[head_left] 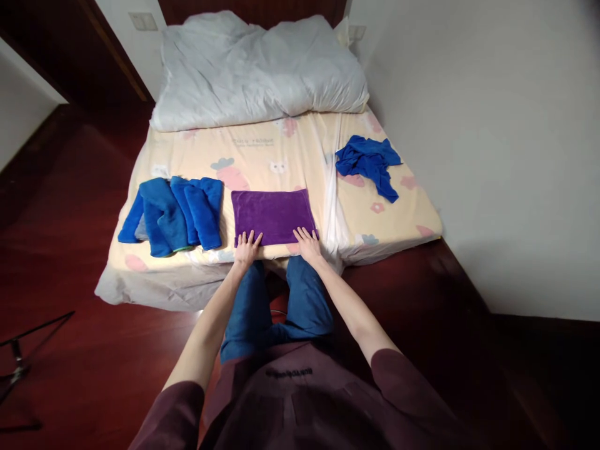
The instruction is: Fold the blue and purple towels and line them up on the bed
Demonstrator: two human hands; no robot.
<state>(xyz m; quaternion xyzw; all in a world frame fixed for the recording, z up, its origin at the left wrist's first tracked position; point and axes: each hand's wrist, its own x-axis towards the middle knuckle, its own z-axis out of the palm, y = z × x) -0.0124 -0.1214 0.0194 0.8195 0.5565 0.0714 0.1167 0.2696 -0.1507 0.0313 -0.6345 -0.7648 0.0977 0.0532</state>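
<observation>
Two bare hands rest palm-down on one flat rectangular cloth of purple plush fabric [272, 212]: the left hand [247, 248] near its left near corner, the right hand [307, 245] near its right near corner. Fingers of both hands are extended and slightly spread, clamped on nothing. The cloth lies at the near edge of a bed with a pale yellow printed sheet [197, 150]. To its left lies one group of overlapping blue plush cloths [180, 215]; to its right and farther off, one crumpled bright-blue cloth [368, 161]. One bulky white quilted bundle [257, 72] spans the far end. The hands cover parts of the purple cloth's near edge; overlap prevents an exact count of the left group. One black metal stand [17, 356] is cut off at left.
</observation>
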